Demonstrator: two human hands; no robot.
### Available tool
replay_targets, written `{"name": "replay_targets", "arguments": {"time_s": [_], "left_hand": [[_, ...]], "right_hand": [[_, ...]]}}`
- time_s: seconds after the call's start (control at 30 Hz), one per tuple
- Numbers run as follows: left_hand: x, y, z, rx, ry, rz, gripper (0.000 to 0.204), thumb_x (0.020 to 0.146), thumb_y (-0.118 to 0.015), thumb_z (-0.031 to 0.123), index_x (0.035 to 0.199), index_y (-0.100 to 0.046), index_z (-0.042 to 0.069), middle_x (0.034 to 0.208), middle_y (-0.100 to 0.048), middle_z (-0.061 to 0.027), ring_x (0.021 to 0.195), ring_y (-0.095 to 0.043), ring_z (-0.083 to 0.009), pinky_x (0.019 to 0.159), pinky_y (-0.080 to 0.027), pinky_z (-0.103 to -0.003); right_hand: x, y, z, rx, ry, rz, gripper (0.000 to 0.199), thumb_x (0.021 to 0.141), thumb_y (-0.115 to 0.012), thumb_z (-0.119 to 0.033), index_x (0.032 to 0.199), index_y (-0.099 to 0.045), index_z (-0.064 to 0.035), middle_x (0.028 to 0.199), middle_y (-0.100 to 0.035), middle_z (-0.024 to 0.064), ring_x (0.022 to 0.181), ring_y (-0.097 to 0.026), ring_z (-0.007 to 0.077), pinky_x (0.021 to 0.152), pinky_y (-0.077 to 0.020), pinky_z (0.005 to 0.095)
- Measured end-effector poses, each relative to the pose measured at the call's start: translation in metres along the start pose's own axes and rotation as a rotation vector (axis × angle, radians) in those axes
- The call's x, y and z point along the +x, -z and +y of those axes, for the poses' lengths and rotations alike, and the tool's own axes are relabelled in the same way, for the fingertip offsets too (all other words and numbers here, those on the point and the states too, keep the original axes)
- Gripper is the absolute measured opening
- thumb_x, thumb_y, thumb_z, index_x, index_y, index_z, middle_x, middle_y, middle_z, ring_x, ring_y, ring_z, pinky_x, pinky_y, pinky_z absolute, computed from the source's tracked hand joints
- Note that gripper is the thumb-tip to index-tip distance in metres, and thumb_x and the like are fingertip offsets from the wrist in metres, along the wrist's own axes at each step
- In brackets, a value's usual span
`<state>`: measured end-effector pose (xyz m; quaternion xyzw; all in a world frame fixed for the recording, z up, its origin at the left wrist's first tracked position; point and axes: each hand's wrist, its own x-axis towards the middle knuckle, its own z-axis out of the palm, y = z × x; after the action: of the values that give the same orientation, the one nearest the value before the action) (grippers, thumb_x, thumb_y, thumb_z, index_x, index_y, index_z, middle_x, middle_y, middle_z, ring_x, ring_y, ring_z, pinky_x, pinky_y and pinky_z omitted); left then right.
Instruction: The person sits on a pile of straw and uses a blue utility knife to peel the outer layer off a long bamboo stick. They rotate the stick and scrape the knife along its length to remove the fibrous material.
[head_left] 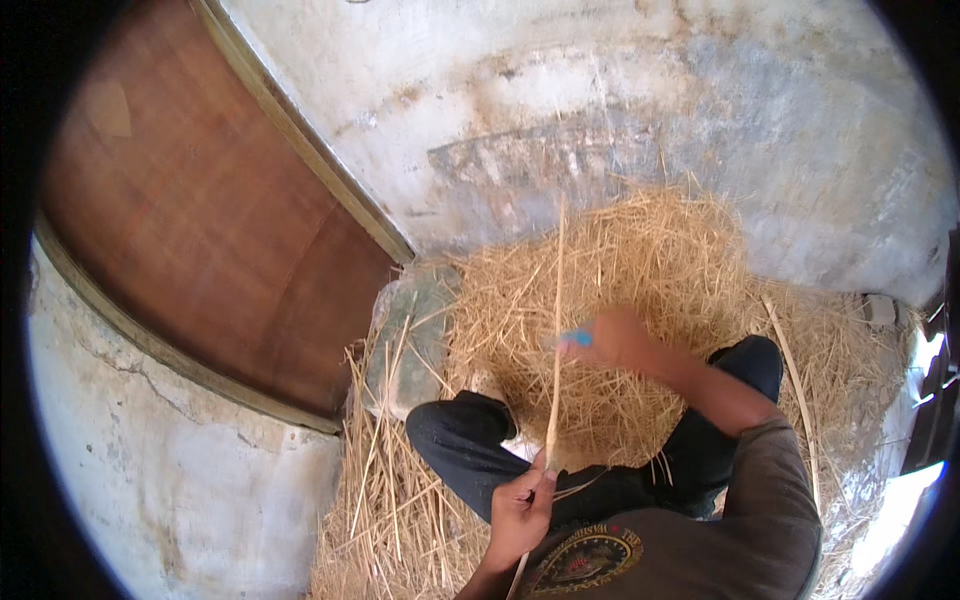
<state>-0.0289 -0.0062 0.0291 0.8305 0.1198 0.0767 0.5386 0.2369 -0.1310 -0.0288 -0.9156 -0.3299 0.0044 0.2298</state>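
A long, thin, pale strip (557, 385), like split cane or bamboo, runs up and away from my lap toward the wall. My left hand (522, 510) is closed around its lower part, near my body. My right hand (622, 338), blurred by motion, is closed on a small blue tool (577, 338) beside the middle of the strip. The tool's left end meets or passes in front of the strip; its blade or edge, if any, is too smeared to make out.
Loose straw-like shavings (660, 240) are heaped between my legs and the stained wall (640, 90). A flat greenish stone (415, 330) lies at the left, near the brown door (220, 210). Another long strip (790, 370) rests on the shavings by my right knee.
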Motion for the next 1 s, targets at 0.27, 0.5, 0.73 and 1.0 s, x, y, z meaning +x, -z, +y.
{"name": "replay_targets", "arguments": {"time_s": [0.27, 0.5, 0.73, 1.0], "left_hand": [[0.008, 0.002, -0.033, 0.112, -0.134, 0.093, 0.024, 0.089, -0.056, 0.004, 0.111, -0.062, -0.004, 0.061, -0.049, -0.0198, 0.050, -0.039, -0.0042, 0.046, -0.037, -0.027], [0.001, -0.003, -0.008, -0.069, -0.026, 0.026, 0.012, 0.090, -0.056, 0.002, 0.091, -0.061, -0.008, 0.106, -0.065, -0.0235, 0.073, -0.046, -0.0017, 0.061, -0.044, -0.022], [-0.003, 0.010, 0.001, -0.122, 0.130, 0.025, 0.017, 0.093, -0.055, 0.003, 0.090, -0.060, -0.012, 0.075, -0.048, 0.0073, 0.070, -0.039, -0.0009, 0.060, -0.039, -0.018], [-0.012, 0.006, 0.004, -0.302, 0.154, 0.021, 0.025, 0.092, -0.055, 0.002, 0.115, -0.061, -0.006, 0.068, -0.046, 0.0078, 0.064, -0.037, -0.0011, 0.059, -0.035, -0.015]], "right_hand": [[-0.028, 0.005, -0.038, 0.004, 0.416, 0.096, 0.070, 0.075, -0.050, -0.076, 0.056, -0.062, -0.0093, 0.046, -0.052, 0.0133, 0.044, -0.056, 0.0308, 0.041, -0.0410, 0.0409], [0.013, -0.011, 0.011, -0.013, 0.012, 0.001, 0.083, 0.072, -0.043, -0.084, 0.059, -0.063, -0.0046, 0.048, -0.054, 0.0123, 0.048, -0.058, 0.0284, 0.049, -0.0441, 0.0409], [0.003, 0.014, -0.010, 0.014, 0.087, -0.004, 0.070, 0.075, -0.050, -0.076, 0.060, -0.065, -0.0094, 0.047, -0.052, 0.0103, 0.046, -0.056, 0.0272, 0.046, -0.0425, 0.0424], [-0.032, 0.005, -0.034, 0.124, 0.287, 0.099, 0.079, 0.075, -0.044, -0.080, 0.060, -0.065, -0.0061, 0.049, -0.055, 0.0133, 0.047, -0.057, 0.0314, 0.048, -0.0437, 0.0426]]}}
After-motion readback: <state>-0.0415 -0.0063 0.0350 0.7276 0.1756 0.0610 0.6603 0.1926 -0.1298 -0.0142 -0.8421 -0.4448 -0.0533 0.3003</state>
